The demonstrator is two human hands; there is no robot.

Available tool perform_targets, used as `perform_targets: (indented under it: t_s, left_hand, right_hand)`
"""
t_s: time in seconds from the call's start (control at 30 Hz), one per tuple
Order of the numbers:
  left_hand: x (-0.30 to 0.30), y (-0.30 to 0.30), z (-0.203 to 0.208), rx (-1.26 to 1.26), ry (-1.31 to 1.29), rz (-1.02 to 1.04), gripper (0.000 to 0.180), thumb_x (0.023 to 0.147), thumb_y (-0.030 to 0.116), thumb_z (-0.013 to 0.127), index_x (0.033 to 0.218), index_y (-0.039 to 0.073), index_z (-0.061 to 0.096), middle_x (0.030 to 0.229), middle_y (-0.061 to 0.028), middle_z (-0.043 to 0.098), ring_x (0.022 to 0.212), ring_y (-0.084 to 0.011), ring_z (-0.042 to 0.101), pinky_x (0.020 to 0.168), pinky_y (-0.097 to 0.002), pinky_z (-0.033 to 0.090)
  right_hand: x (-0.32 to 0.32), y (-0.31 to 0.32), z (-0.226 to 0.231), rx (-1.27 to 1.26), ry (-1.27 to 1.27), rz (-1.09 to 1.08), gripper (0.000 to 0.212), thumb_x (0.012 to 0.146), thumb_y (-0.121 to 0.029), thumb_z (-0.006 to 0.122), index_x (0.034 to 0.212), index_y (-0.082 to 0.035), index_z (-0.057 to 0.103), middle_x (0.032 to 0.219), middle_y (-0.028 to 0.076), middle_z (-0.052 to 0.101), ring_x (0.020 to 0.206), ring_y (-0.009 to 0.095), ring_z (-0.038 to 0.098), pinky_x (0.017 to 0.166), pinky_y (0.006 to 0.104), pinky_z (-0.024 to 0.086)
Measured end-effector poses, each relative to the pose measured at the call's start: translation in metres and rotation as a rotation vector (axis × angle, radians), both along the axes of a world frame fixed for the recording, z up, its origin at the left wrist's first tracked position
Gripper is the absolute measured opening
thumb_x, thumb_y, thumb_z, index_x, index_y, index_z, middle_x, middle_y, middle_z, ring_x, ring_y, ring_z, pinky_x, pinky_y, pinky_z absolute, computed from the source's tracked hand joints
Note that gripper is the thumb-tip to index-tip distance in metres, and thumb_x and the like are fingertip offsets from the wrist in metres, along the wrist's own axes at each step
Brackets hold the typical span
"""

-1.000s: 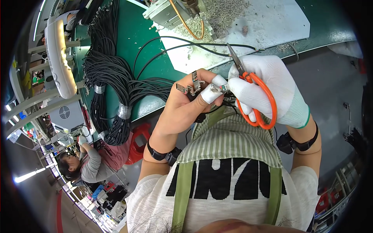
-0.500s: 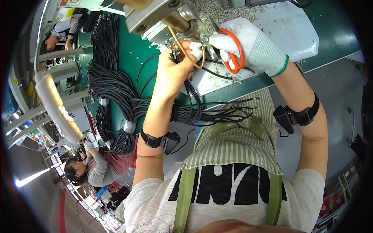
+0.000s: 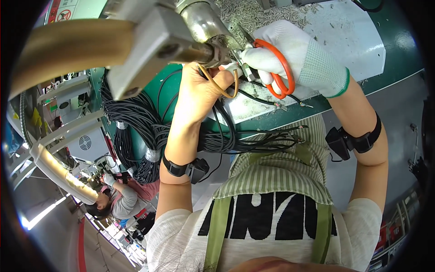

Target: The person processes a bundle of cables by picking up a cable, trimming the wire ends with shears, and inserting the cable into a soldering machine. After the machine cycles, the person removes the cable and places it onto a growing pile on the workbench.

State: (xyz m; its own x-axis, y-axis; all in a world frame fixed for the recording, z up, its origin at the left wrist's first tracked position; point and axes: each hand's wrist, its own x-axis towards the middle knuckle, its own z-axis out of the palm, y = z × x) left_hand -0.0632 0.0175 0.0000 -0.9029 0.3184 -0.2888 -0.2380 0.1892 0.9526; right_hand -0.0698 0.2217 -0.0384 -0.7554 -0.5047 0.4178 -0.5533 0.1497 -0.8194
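Note:
Under a metal machine head point(image 3: 156, 50), my bare left hand point(image 3: 192, 97) is closed around black cables point(image 3: 221, 111). White covers show at its fingertips, which the machine partly hides. A tan cord loop point(image 3: 236, 86) hangs in front of its thumb. My right hand point(image 3: 290, 54), in a white knit glove, holds scissors with orange-red handles point(image 3: 291, 78); the blades point up and away. Its thumb and fingers meet beside a small metal part point(image 3: 248, 72) close to the left fingertips. Short black cable ends point(image 3: 263, 99) with bare tips stick out below the right hand.
Thick bundles of black cable point(image 3: 131, 106) lie on the green table point(image 3: 170, 84) at left, and more cable trails over its near edge. Metal scraps point(image 3: 253, 16) litter a white sheet point(image 3: 353, 41). A co-worker point(image 3: 124, 201) sits at lower left, near a lamp point(image 3: 63, 174).
The machine head looms larger and now covers more of the upper left, including another person there. Both hands sit slightly lower and keep their holds. The co-worker at lower left has shifted a little.

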Motion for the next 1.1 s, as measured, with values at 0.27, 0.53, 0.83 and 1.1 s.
perform_targets:
  t_s: [0.27,0.53,0.83,1.1]
  left_hand:
    - [0.003,0.002,-0.003,-0.040,0.032,0.050,0.018,0.080,0.011,0.068,0.094,0.002,0.062,0.076,0.0018,0.059,0.068,-0.0083,0.054,0.063,-0.0246,0.046]
    - [0.002,-0.004,-0.007,-0.041,0.037,0.012,0.016,0.081,0.013,0.069,0.090,0.003,0.062,0.077,0.0023,0.058,0.067,-0.0074,0.052,0.062,-0.0230,0.043]
    - [0.014,-0.006,-0.001,0.077,-0.013,0.078,0.009,0.090,0.009,0.056,0.094,0.001,0.057,0.071,0.0009,0.055,0.064,-0.0071,0.050,0.059,-0.0229,0.041]
    - [0.078,-0.025,0.030,0.237,-0.318,-0.442,0.015,0.095,0.009,0.048,0.107,-0.001,0.049,0.072,-0.0015,0.054,0.063,-0.0069,0.049,0.058,-0.0225,0.040]
  right_hand:
    - [0.002,0.003,0.006,-0.025,-0.153,0.022,0.028,0.087,-0.023,0.055,0.074,0.001,0.061,0.055,0.008,0.056,0.049,0.015,0.057,0.047,0.0266,0.043]
    - [0.003,-0.001,-0.001,-0.154,-0.374,-0.025,0.028,0.088,-0.022,0.055,0.071,0.000,0.058,0.055,0.007,0.056,0.049,0.015,0.057,0.047,0.0268,0.044]
    - [0.030,0.007,0.031,-0.151,-0.521,-0.117,0.026,0.088,-0.020,0.054,0.073,0.001,0.053,0.053,0.005,0.053,0.045,0.011,0.052,0.044,0.0257,0.042]
    - [0.118,0.007,0.072,0.312,-0.158,-0.552,0.021,0.083,-0.019,0.064,0.081,0.001,0.056,0.054,0.008,0.048,0.047,0.010,0.046,0.046,0.0256,0.038]
